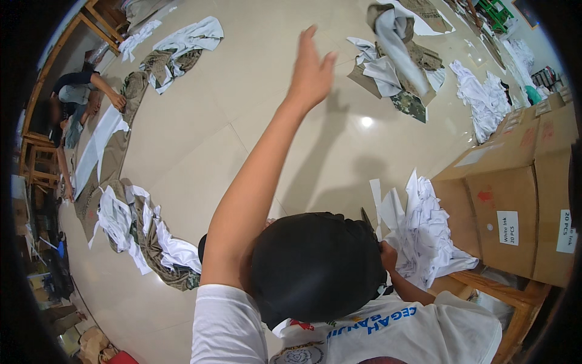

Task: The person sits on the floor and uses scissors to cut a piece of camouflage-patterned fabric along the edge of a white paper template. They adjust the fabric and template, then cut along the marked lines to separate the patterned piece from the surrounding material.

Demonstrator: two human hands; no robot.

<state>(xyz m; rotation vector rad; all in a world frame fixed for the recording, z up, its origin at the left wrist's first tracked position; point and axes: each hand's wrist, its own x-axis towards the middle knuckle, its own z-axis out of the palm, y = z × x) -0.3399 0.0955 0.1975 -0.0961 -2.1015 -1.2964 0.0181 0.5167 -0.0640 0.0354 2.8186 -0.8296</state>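
My left arm reaches far forward over the tiled floor, and my left hand (311, 73) is open, its fingers stretched and thumb apart, holding nothing. Beyond it to the right, a grey-white piece of cloth (397, 45) is smeared by motion above a pile of brown and camouflage fabric (424, 56). Low on the right, my right hand (388, 256) is closed round what look like scissors (367, 217); only a dark blade shows. A black rounded cap-like thing (318, 267) hides part of that hand. White cloth scraps (424, 230) are heaped just beside it.
Cardboard boxes (503, 188) stand at the right on a wooden frame (515, 297). A long heap of white and camouflage cloth (142, 224) curves along the left. A co-worker (79, 94) bends over fabric there. More white cloth (479, 97) lies at the far right.
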